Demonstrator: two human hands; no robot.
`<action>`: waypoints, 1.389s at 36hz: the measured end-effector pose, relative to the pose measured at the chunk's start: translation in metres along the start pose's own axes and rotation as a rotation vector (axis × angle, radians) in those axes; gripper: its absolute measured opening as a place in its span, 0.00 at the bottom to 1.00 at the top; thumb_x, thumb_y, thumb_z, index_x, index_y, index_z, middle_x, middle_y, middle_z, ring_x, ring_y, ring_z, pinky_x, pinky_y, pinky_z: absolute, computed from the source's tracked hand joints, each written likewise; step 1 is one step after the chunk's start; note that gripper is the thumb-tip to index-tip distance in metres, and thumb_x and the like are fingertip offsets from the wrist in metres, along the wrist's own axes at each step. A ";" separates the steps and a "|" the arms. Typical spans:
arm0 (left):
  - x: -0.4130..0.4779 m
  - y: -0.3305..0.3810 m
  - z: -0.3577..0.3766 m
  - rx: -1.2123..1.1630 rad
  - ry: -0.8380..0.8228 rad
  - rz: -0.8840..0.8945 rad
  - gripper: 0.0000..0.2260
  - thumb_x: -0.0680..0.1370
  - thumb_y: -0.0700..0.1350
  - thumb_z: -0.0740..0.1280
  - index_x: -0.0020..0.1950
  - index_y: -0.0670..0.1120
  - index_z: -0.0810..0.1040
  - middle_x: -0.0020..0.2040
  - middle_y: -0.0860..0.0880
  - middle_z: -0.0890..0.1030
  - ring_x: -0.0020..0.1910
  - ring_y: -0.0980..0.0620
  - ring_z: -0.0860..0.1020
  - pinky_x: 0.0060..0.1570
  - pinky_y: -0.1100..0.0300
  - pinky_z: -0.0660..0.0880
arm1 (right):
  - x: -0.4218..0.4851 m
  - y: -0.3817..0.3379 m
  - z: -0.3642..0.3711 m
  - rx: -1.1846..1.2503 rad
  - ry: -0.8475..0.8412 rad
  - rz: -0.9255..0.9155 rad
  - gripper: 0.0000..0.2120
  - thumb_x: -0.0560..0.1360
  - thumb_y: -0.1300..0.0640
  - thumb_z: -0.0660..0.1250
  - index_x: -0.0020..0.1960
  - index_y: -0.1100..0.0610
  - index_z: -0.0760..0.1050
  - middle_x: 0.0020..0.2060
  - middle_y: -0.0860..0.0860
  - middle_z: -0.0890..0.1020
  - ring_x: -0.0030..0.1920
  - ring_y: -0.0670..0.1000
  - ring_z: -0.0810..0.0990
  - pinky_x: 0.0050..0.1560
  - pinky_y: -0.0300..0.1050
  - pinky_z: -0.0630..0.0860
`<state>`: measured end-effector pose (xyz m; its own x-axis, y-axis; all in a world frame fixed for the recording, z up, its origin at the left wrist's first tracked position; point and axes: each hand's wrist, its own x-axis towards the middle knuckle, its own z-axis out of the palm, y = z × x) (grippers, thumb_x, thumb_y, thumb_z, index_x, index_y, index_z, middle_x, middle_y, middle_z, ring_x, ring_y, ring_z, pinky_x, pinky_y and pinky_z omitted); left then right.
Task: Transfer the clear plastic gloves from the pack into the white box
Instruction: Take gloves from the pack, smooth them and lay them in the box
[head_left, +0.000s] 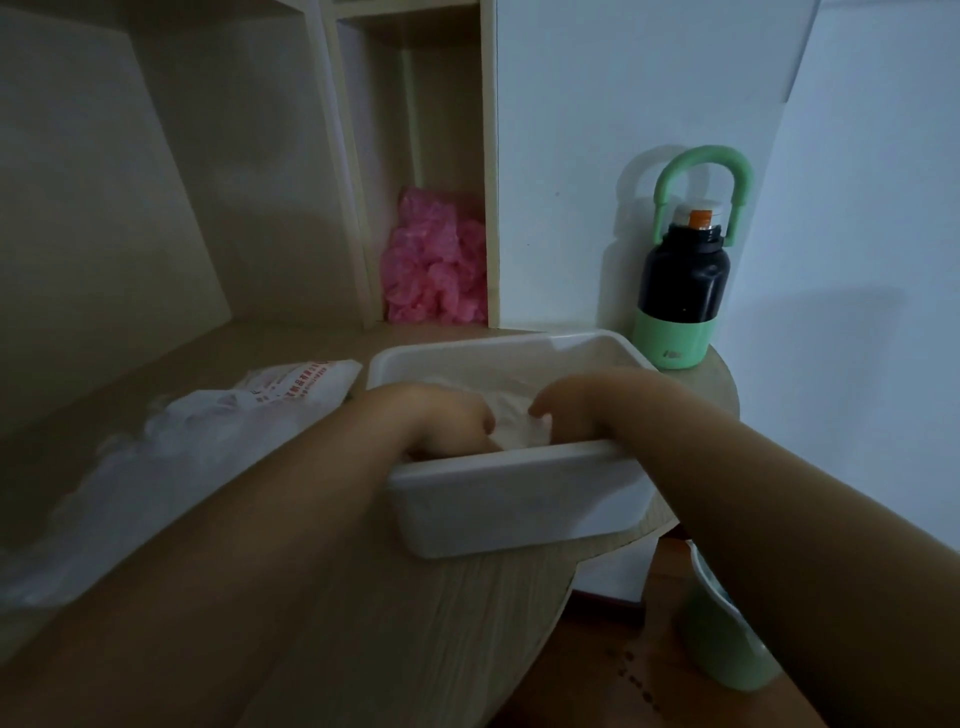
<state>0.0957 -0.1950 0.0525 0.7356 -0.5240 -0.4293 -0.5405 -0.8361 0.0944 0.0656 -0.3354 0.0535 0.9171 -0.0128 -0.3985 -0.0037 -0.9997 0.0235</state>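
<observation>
Pretty dim here, all grey-blue murk. My water bottle (683, 280) throws a soft shadow leftward on the wall (571, 156), so light's from the right. Shelf (332, 156) edges bow from the wide lens; my forearms (234, 519) look soft.

The fingers of the left hand (441, 421) and the right hand (587, 402) dip down behind the near wall of the white box (498, 499). You cannot tell if they hold the clear gloves (511, 428) that lie between them. Left of the left hand, the red print on the pack (306, 382) is too small to read. The heap of clear plastic (156, 467) there is blurry and cut off by the edge. Under the right arm, a green cup (727, 639) is half hidden.
</observation>
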 end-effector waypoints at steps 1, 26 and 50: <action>0.001 0.001 0.000 0.011 -0.024 -0.004 0.20 0.80 0.51 0.61 0.70 0.46 0.70 0.69 0.47 0.72 0.66 0.48 0.71 0.67 0.49 0.67 | 0.002 0.002 0.001 0.009 -0.035 0.021 0.25 0.77 0.56 0.64 0.73 0.56 0.64 0.70 0.55 0.68 0.69 0.56 0.67 0.67 0.51 0.64; -0.121 -0.151 0.080 -0.789 1.308 -0.249 0.11 0.79 0.44 0.66 0.60 0.47 0.80 0.52 0.53 0.81 0.51 0.56 0.78 0.50 0.63 0.71 | -0.036 -0.197 0.019 0.742 1.012 -0.633 0.12 0.75 0.64 0.61 0.54 0.62 0.80 0.46 0.58 0.84 0.47 0.57 0.81 0.49 0.43 0.72; -0.084 -0.192 0.177 -0.310 1.111 -0.407 0.07 0.74 0.42 0.70 0.49 0.41 0.85 0.55 0.43 0.83 0.54 0.41 0.79 0.55 0.50 0.74 | 0.049 -0.222 0.111 0.624 0.530 -0.434 0.28 0.78 0.52 0.62 0.75 0.53 0.58 0.70 0.51 0.69 0.68 0.50 0.68 0.66 0.43 0.65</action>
<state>0.0658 0.0379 -0.0885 0.8590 0.0579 0.5087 -0.1810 -0.8951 0.4075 0.0672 -0.1163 -0.0730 0.9503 0.2223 0.2179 0.3097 -0.7462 -0.5893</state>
